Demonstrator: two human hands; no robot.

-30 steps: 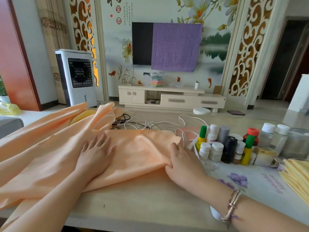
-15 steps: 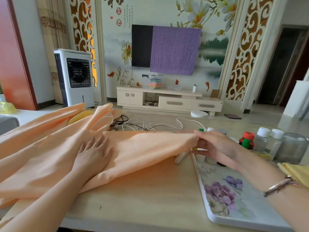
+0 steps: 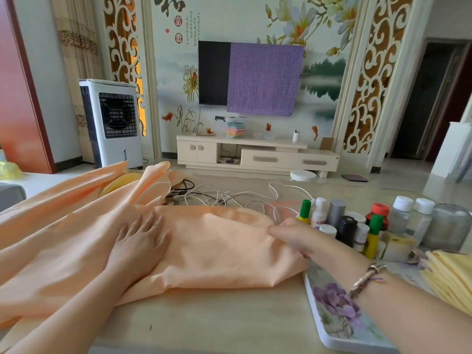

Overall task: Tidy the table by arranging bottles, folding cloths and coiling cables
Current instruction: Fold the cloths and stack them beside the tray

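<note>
Left hand (image 3: pixel 141 242) lies flat on the cloth (image 3: pixel 217 251); right hand (image 3: pixel 293 238), at its 3 o'clock, pinches the edge.

Hidden and cut-off parts on the table

The peach cloth (image 3: pixel 209 249) runs out of the picture at the left edge, and it covers the near part of the white cables (image 3: pixel 229 198) and most of a yellow thing (image 3: pixel 120 182) behind it. The fingertips of the right hand (image 3: pixel 296 238) are buried in the cloth's fold. The flowered tray (image 3: pixel 339 318) and the yellow cloths (image 3: pixel 452 274) are cut at the lower right. Labels on the bottles (image 3: pixel 357 226) are too small to read.
</note>
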